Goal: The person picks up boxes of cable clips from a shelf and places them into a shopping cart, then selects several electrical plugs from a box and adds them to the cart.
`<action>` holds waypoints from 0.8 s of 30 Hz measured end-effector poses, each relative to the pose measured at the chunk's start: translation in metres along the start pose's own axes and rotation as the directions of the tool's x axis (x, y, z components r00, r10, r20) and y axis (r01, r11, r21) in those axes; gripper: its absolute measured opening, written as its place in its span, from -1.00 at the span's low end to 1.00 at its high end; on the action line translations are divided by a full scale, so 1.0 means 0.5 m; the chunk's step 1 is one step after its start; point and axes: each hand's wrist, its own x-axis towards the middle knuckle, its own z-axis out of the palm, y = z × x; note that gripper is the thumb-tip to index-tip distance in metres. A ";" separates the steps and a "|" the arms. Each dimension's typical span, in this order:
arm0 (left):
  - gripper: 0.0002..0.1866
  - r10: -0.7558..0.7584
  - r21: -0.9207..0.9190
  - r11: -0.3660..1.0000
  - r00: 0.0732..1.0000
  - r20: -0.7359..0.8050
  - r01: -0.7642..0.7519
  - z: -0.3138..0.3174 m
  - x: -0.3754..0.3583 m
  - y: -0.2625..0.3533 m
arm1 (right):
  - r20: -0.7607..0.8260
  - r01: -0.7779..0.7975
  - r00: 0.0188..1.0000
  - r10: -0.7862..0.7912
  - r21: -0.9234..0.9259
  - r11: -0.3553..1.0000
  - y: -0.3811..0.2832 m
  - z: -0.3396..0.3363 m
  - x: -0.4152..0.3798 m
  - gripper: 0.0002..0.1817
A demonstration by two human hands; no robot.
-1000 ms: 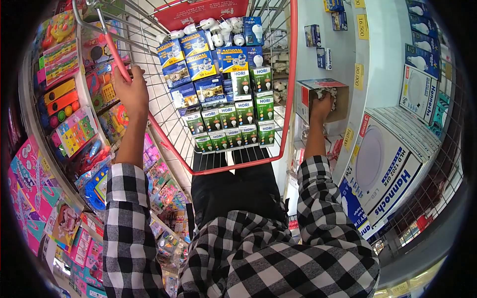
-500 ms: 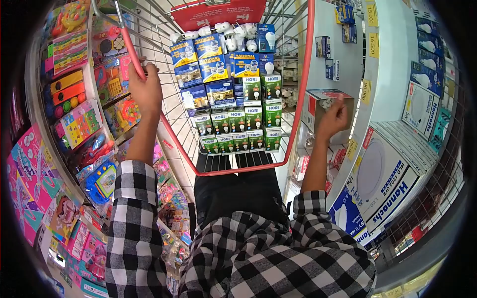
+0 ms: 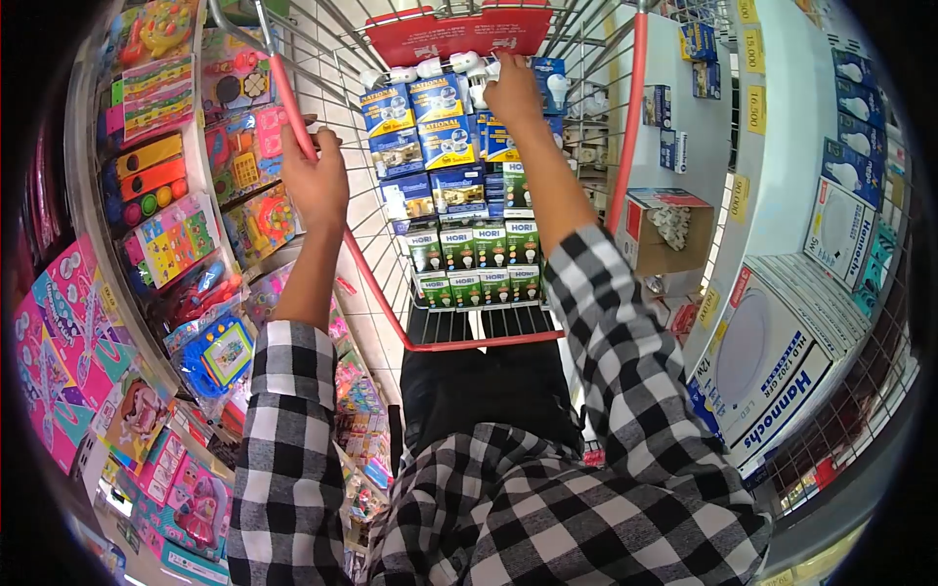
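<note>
Head view, cart point(image 3: 469, 344) lengthwise, pointing forward

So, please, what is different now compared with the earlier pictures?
The right hand has left the open cardboard box on the right and moved forward and left, to the white fittings at the cart's far end. Whether it holds anything is unclear. The left hand stays on the red cart rail, and the HORI boxes remain stacked.

Left hand point(image 3: 317, 176) at red cart rail point(image 3: 285, 93); right hand point(image 3: 512, 92) at white fittings point(image 3: 464, 62).
</note>
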 end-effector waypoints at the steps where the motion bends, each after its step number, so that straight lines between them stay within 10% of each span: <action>1: -0.75 -0.030 -0.035 0.999 1.000 0.001 0.030 0.000 -0.003 0.009 | 0.025 -0.003 1.000 0.006 -0.092 0.996 0.009 0.017 0.014 -0.48; 4: -0.76 0.014 -0.047 0.999 1.000 -0.007 -0.014 0.000 -0.002 0.003 | 0.091 -0.007 0.995 0.028 -0.219 0.976 0.026 0.042 0.024 -0.47; 12: -0.75 0.008 -0.016 1.000 1.000 -0.008 -0.008 0.001 -0.004 0.010 | -0.143 -0.033 0.988 0.059 0.178 0.983 0.020 -0.004 -0.035 -0.47; 14: -0.74 0.048 -0.008 0.999 0.999 -0.001 -0.048 0.000 -0.001 0.005 | 0.436 -0.536 0.844 0.314 0.645 0.545 -0.029 -0.085 -0.088 -0.58; 18: -0.73 0.022 0.014 1.000 0.998 0.052 -0.023 0.000 -0.005 0.012 | 0.531 -0.450 0.846 0.051 0.761 -0.467 -0.070 -0.148 -0.245 -0.72; 24: -0.69 0.049 -0.001 0.999 0.994 0.094 -0.049 0.012 -0.010 0.003 | 0.451 -0.355 0.892 -0.043 0.638 -0.684 -0.132 -0.203 -0.403 -0.57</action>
